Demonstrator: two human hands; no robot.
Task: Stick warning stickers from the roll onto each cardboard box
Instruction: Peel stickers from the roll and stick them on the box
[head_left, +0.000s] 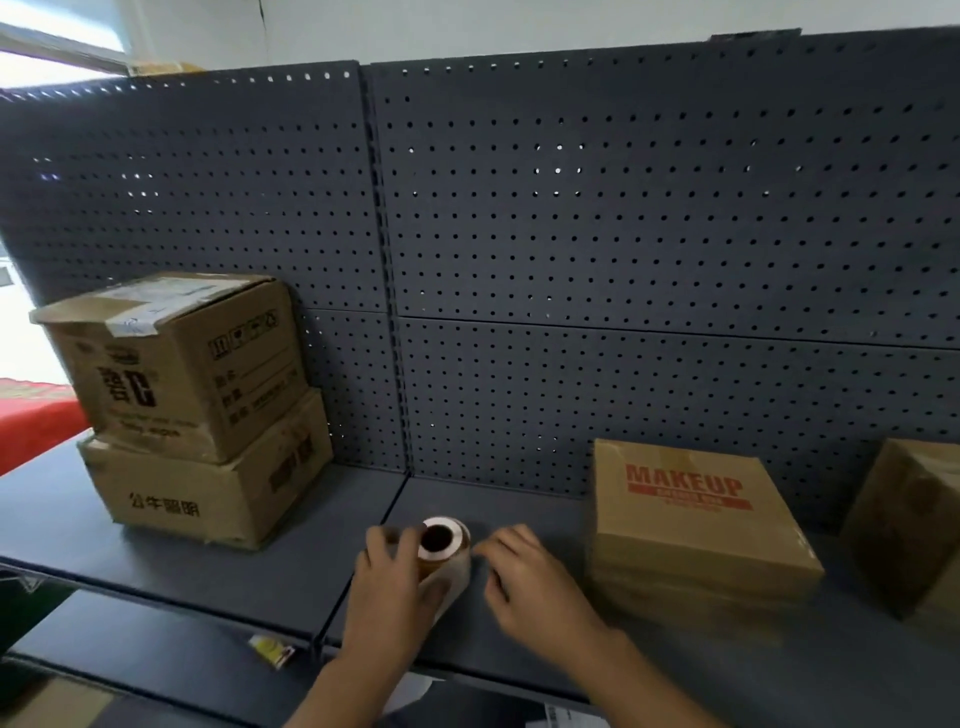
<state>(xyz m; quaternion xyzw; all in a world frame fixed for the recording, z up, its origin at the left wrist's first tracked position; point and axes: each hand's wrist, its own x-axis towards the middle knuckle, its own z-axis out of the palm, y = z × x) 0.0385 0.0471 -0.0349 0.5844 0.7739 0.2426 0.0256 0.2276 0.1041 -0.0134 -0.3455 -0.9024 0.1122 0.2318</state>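
The small white sticker roll with a brown cardboard core (440, 543) is low over the front of the dark grey metal shelf (234, 571). We wrap our left hand (395, 577) round it, probably to steady it while a label is peeled. Our right hand (530, 571) sits just beside the roll, fingers curled toward its rim, though blur keeps us from telling whether it pinches a sticker edge. The flat brown cardboard box printed MAKEUP (691, 525) waits near on the right and two stacked brown cardboard boxes (197, 415) stand further left, apparently within reach for labelling.
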